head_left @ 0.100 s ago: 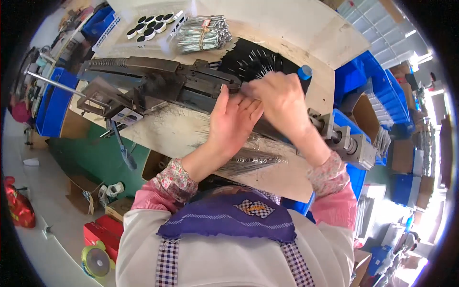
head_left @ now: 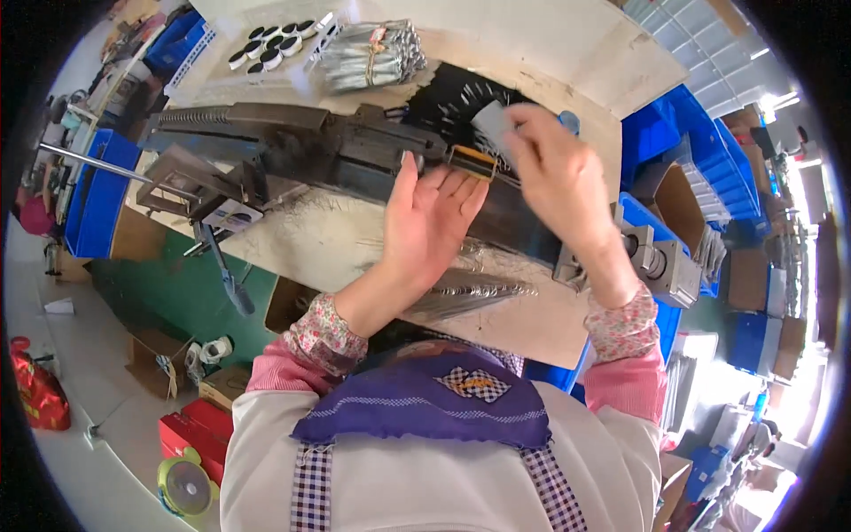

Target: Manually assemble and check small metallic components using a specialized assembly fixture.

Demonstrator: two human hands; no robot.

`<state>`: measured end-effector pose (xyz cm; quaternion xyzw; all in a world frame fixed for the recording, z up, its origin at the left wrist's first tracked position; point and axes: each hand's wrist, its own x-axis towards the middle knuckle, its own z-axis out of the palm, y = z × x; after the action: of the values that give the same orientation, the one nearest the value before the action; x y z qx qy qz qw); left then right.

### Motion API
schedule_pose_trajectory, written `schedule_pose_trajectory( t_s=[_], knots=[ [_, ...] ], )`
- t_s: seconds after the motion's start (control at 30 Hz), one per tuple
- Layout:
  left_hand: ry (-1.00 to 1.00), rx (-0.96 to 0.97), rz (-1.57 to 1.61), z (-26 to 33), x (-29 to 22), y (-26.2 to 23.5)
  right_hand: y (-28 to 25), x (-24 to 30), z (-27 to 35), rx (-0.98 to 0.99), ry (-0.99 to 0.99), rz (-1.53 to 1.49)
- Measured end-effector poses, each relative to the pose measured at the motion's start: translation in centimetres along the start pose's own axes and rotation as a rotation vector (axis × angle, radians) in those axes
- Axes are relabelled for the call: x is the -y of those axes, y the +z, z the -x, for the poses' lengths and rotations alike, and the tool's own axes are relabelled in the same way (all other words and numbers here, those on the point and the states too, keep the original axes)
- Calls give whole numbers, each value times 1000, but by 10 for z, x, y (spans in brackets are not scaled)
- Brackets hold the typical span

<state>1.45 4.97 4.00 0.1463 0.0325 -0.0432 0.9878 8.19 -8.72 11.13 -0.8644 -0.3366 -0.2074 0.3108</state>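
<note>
A long dark machine [head_left: 292, 151] lies across the pale worktable [head_left: 328, 248]. My left hand [head_left: 430, 222] rests open and flat against its front, fingertips just below a small brass-coloured block [head_left: 472, 162] on the machine. My right hand [head_left: 558, 177] hovers above and to the right of that block, pinching a small grey flat piece [head_left: 492, 120] that is blurred. Behind it spreads a black fan of thin parts [head_left: 448, 97]. A heap of thin metal pins [head_left: 470, 288] lies on the table under my forearms.
A tied bundle of metal rods [head_left: 368, 58] and several black round caps [head_left: 266, 49] sit at the table's far side. A grey metal unit [head_left: 665, 262] ends the machine at right. Blue bins [head_left: 683, 142] stand right, a blue crate [head_left: 93, 199] left, boxes on the floor.
My hands were pressed together at the machine; now the right hand has lifted up and to the right with the grey piece, and the left hand has opened flat.
</note>
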Motion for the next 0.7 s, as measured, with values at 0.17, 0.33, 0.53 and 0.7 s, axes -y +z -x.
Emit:
schedule_pose_trajectory(
  t_s=[0.17, 0.33, 0.53, 0.7],
  knots=[
    [17, 2, 54, 4, 0, -5, 8, 14, 13, 219, -76, 293],
    [-47, -7, -26, 2, -9, -2, 12, 22, 11, 335, -198, 448],
    [-91, -98, -112, -4, -13, 14, 10, 8, 19, 311, -228, 443],
    [-28, -124, -99, 1, 12, -7, -3, 5, 89, 423, 39, 86]
  ],
)
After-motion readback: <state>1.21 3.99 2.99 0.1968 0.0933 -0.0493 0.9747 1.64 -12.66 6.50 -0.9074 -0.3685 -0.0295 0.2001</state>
